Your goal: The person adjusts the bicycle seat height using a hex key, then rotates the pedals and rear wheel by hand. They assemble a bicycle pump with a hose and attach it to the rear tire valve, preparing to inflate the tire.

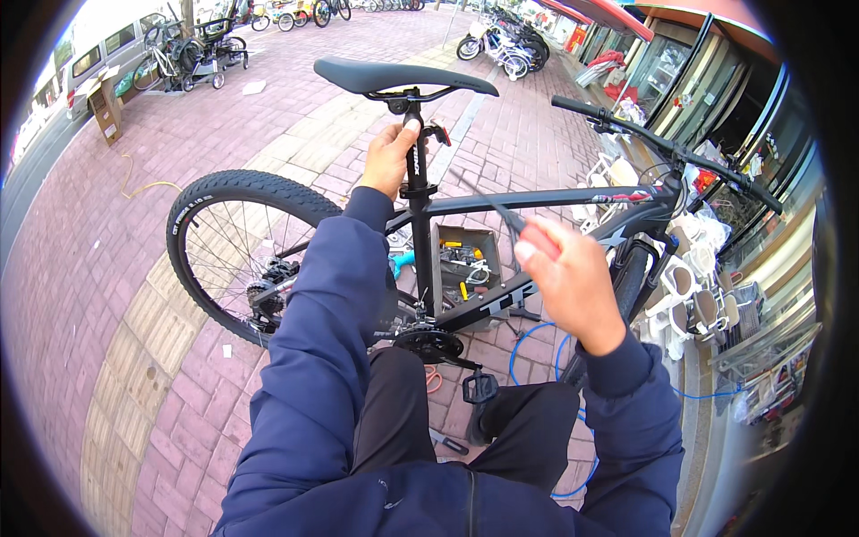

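Note:
A black bicycle (pixel 555 197) stands side-on before me. My left hand (pixel 389 157) grips its seatpost (pixel 416 168) below the saddle (pixel 385 76), beside a small red rear light (pixel 443 134). Lower down the post sits the clamp (pixel 417 190). My right hand (pixel 564 286), at the right over the frame, is closed on a blurred tool (pixel 537 237) with a reddish handle and a thin dark shaft pointing up-left toward the post; whether its tip touches anything I cannot tell.
Behind the frame sits a toolbox (pixel 486 240). A blue hose (pixel 519 345) and orange-handled tool (pixel 433 380) lie on the paving. White objects (pixel 689 282) pile along shopfronts at right. A carton (pixel 107 116), folded bikes (pixel 179 58) and parked two-wheelers (pixel 501 49) stand behind.

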The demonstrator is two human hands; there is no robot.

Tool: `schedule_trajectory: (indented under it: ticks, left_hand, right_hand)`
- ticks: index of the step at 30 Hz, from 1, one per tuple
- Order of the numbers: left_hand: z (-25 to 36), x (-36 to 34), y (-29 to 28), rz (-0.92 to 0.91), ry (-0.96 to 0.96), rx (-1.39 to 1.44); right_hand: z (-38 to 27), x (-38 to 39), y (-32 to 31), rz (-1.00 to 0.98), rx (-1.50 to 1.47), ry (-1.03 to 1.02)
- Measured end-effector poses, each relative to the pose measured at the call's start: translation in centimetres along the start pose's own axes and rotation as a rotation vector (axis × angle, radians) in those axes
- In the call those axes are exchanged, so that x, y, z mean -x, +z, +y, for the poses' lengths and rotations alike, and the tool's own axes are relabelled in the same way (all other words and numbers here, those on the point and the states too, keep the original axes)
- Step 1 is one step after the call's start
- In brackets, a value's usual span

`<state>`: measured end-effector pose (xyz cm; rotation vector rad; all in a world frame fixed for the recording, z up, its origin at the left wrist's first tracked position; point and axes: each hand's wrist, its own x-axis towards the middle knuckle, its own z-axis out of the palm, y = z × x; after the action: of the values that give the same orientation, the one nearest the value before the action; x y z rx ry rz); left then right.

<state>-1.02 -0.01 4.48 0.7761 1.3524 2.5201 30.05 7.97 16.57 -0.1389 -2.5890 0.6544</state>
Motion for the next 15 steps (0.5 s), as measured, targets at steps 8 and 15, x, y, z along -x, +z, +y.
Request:
schedule_trajectory:
  ticks: [8, 15]
  left_hand:
    - [1.6, -0.6, 0.6, -0.004, 0.016, -0.146]
    - [-0.5, -2.2, -1.6, -0.197, -0.015, 0.216]
  right_hand:
    - [13.0, 13.9, 3.4, -0.103, -0.209, 0.464]
    - [19.4, 25.1, 4.2, 0.05, -0.566, 0.912]
